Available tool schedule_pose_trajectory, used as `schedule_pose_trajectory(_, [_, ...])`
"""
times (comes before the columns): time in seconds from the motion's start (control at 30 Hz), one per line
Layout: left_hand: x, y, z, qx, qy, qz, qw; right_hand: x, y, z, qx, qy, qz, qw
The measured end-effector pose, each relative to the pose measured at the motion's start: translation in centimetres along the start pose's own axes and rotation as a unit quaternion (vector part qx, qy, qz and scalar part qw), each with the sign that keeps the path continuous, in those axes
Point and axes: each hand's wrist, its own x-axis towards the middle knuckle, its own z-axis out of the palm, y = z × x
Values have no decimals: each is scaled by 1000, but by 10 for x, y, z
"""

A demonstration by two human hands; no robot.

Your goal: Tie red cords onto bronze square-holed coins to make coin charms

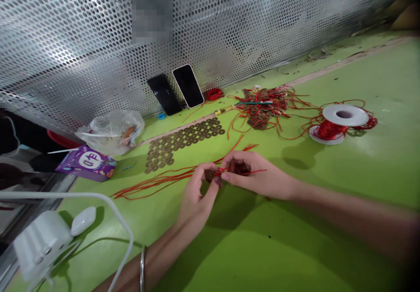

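Note:
My left hand [201, 191] and my right hand [254, 176] meet over the green table, thumbs and fingertips pinching a red cord [259, 171]. Dark brown round coins [241, 168] on that cord are partly hidden by my right fingers. Just behind my hands, a bundle of loose red cords [157, 179] lies stretched across the table. Beyond it, flat bronze coins with center holes [188, 137] are set out in rows. To the right is a heap of coins tied with red cord [262, 106], with a thin dark green tool lying on it.
A white spool of red cord [344, 115] stands at the right. Two phones [188, 86] lean on the perforated metal panel [210, 34]. On the left are a plastic bag [111, 128], a purple box [87, 163], a white power strip [42, 244] and a white cable [126, 228].

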Motion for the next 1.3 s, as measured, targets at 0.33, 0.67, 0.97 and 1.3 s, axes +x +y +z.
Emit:
schedule_pose_trajectory(0.33, [2, 3, -3, -29, -37, -10, 999, 0, -2, 1, 1, -3, 10, 1000])
schedule_pose_trajectory(0.67, [10, -9, -8, -274, 32, -29, 961, -6, 1, 1, -97, -86, -29, 991])
schedule_pose_trajectory(0.97, [13, -5, -14, -323, 40, -37, 945, -4, 2, 7, -300, -151, -98, 937])
schedule_pose_trajectory(1.3, [12, -12, -6, -233, 78, -44, 968, -20, -11, 12, -321, -37, -235, 917])
